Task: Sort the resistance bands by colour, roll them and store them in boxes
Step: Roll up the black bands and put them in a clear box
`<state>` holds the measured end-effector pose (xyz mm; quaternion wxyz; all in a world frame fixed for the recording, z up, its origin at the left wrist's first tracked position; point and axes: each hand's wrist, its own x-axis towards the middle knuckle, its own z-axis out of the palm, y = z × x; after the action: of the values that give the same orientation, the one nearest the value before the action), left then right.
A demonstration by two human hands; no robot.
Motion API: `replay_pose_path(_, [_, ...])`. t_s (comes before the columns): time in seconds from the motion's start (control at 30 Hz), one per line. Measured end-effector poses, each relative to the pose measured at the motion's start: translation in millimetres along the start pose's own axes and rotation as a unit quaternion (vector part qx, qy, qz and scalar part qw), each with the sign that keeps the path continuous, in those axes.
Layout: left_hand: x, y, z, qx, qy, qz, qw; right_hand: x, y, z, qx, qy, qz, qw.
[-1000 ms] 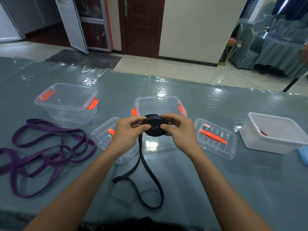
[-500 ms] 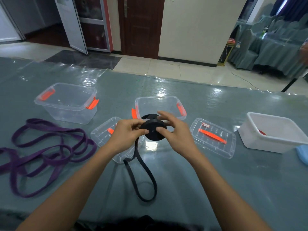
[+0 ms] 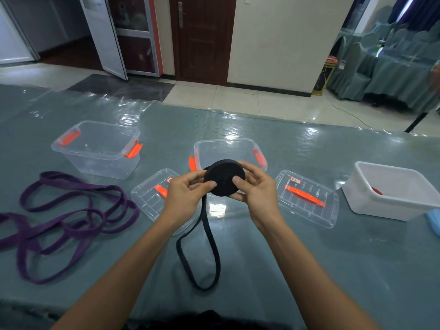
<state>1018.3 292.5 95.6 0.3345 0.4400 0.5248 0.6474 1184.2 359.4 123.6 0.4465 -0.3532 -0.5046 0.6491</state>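
A black resistance band, mostly wound into a flat roll (image 3: 222, 177), is held above the table in front of me. My left hand (image 3: 188, 194) pinches the roll's left edge and my right hand (image 3: 256, 190) grips its right side, thumb on the face. The band's loose loop (image 3: 202, 253) hangs down onto the table. Purple resistance bands (image 3: 69, 217) lie tangled at the left. A clear box with orange latches (image 3: 229, 151) stands just behind the roll, and another clear box (image 3: 97, 148) sits at the back left.
Two clear lids lie flat, one under my left hand (image 3: 150, 198) and one to the right (image 3: 309, 198). A white box (image 3: 390, 189) with something red inside stands at the far right, a blue object (image 3: 434, 221) beside it. The grey table ends beyond the boxes.
The roll has grown as both hands turned it. The loose loop on the table has shortened and drawn closer to the roll.
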Motion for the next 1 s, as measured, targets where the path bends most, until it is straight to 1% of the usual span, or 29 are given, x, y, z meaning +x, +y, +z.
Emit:
replay_pose_path(0.07, [0.1,-1.5,-1.9,0.014,0.001,0.001,1.000,-1.2,5.0,1.7,0.002,-0.004,0.004,1.000])
replay_pose_path(0.1, [1.0,-1.1,-3.8,0.025,-0.001,0.003,1.000,-2.0,6.2,2.5,-0.014,-0.015,0.000,1.000])
replay_pose_path(0.13, [2.3,0.2,-6.2,0.040,-0.006,0.004,0.999,-2.6,6.6,2.3,-0.050,-0.030,-0.015,0.998])
replay_pose_path(0.17, [3.9,2.3,-9.0,0.060,-0.014,0.004,0.998,-1.8,5.6,1.3,-0.117,-0.045,-0.046,0.991])
replay_pose_path(0.2, [6.1,4.8,-12.1,0.085,-0.027,0.005,0.996,0.0,3.7,-0.8,-0.208,-0.061,-0.089,0.972])
replay_pose_path(0.23, [8.8,7.3,-14.9,0.116,-0.044,0.007,0.992,2.2,1.1,-3.1,-0.300,-0.080,-0.130,0.942])
replay_pose_path(0.27, [11.4,9.8,-17.2,0.150,-0.065,0.011,0.986,4.0,-2.3,-4.9,-0.366,-0.102,-0.157,0.911])
replay_pose_path(0.3, [13.6,12.3,-18.7,0.181,-0.088,0.015,0.979,5.3,-6.1,-5.8,-0.397,-0.123,-0.159,0.895])
replay_pose_path(0.33, [15.3,14.1,-19.4,0.200,-0.107,0.015,0.974,6.3,-8.6,-6.4,-0.397,-0.138,-0.142,0.896])
replay_pose_path(0.4, [16.5,15.4,-18.6,0.194,-0.110,0.005,0.975,8.1,-9.9,-8.5,-0.347,-0.139,-0.099,0.922])
replay_pose_path(0.47, [14.2,16.1,-15.8,0.143,-0.078,-0.006,0.987,7.1,-10.4,-7.6,-0.255,-0.119,-0.054,0.958])
replay_pose_path(0.53, [10.1,16.5,-11.5,0.073,-0.055,-0.002,0.996,6.8,-9.6,-6.9,-0.149,-0.092,-0.016,0.984])
replay_pose_path(0.6, [6.2,16.6,-7.4,0.028,-0.040,0.007,0.999,6.4,-7.6,-6.9,-0.057,-0.069,0.003,0.996])
replay_pose_path(0.67, [4.8,16.1,-6.0,0.011,-0.025,0.013,1.000,3.7,-4.2,-4.7,0.008,-0.056,0.018,0.998])
replay_pose_path(0.73, [5.8,14.0,-8.2,0.009,-0.015,0.013,1.000,0.2,0.8,-2.4,0.038,-0.056,0.036,0.997])
replay_pose_path(0.77, [6.7,12.7,-10.7,0.016,-0.015,0.011,1.000,-1.4,2.2,-1.4,0.035,-0.063,0.041,0.997])
replay_pose_path(0.8, [7.4,11.9,-13.6,0.028,-0.019,0.007,0.999,-2.6,2.4,-0.9,0.013,-0.071,0.037,0.997])
replay_pose_path(0.83, [8.2,11.1,-16.8,0.042,-0.026,0.002,0.999,-2.8,1.9,-1.4,-0.040,-0.077,0.016,0.996])
replay_pose_path(0.87, [9.3,10.7,-20.0,0.061,-0.035,0.001,0.998,-1.9,0.7,-2.9,-0.124,-0.081,-0.026,0.989])
replay_pose_path(0.93, [12.0,11.8,-23.9,0.109,-0.062,0.010,0.992,0.0,-3.8,-5.5,-0.300,-0.096,-0.107,0.943])
replay_pose_path(0.97, [13.1,12.9,-24.3,0.127,-0.077,0.015,0.989,1.2,-6.7,-6.1,-0.349,-0.109,-0.125,0.922])
replay_pose_path(1.0, [14.1,13.7,-24.0,0.133,-0.089,0.017,0.987,2.4,-9.7,-6.3,-0.370,-0.125,-0.127,0.912])
